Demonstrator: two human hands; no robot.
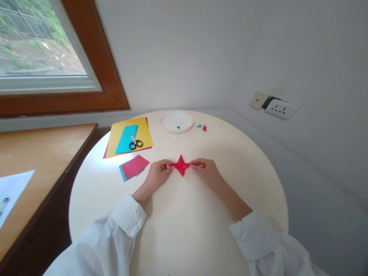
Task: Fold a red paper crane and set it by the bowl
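Observation:
A small red folded paper shape [181, 165] with four points lies on the round cream table [178, 226], near its middle. My left hand [156, 174] pinches the shape's left tip with closed fingers. My right hand [206, 171] pinches its right tip the same way. Both arms wear white sleeves.
Left of the hands lie a red sheet over a blue one [133, 167]. Behind them, a stack of yellow paper [126, 135] carries a blue sheet and black-handled scissors [135, 143]. A white plate [176, 121] and two tiny folded pieces [202, 126] sit at the far edge. A wooden desk [34, 161] stands left.

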